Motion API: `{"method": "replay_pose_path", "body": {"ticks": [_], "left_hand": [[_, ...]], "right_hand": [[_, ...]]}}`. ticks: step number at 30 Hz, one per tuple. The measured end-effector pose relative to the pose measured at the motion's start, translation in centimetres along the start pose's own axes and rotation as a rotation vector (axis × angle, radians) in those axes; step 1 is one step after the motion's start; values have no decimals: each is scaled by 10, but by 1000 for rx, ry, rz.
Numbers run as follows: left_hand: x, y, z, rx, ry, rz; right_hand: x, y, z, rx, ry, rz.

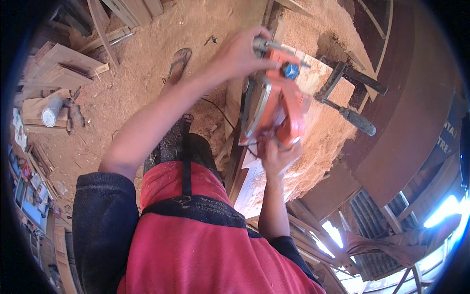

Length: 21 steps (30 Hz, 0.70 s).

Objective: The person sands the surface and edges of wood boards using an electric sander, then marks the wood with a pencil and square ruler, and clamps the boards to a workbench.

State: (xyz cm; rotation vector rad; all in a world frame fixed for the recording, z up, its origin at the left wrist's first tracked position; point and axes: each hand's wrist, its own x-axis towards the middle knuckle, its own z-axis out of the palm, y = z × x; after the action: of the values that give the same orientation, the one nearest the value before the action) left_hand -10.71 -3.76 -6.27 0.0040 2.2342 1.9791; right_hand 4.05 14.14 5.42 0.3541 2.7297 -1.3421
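An orange electric hand planer (pixel 274 105) with a blue knob (pixel 290 71) is held tilted above a pale wooden workpiece (pixel 252 183). My left hand (pixel 243 55) grips its far end, fingers around a silver metal part there. My right hand (pixel 278 156) is closed at the near end of the rear handle, with some fingers hidden behind the tool. A thin dark cord (pixel 215 106) runs on the left of the planer. To its right, a dark metal screw clamp (pixel 338 83) with a worn handle sits on the wood.
Wood shavings (pixel 318 24) lie heaped past the planer and cover the floor. Stacked boards (pixel 63 59) and a cylindrical can (pixel 51 111) are at the left. A brown curved panel (pixel 406 112) stands at the right. My sandalled foot (pixel 180 62) is beyond my left forearm.
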Motion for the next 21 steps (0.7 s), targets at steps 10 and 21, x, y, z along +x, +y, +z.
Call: {"method": "replay_pose_path", "body": {"ticks": [10, 21], "left_hand": [[116, 34, -59, 176, 245, 192], [-244, 82, 8, -131, -52, 30]], "right_hand": [[122, -51, 23, 241, 5, -51], [-228, 30, -122, 448, 91, 407]]}}
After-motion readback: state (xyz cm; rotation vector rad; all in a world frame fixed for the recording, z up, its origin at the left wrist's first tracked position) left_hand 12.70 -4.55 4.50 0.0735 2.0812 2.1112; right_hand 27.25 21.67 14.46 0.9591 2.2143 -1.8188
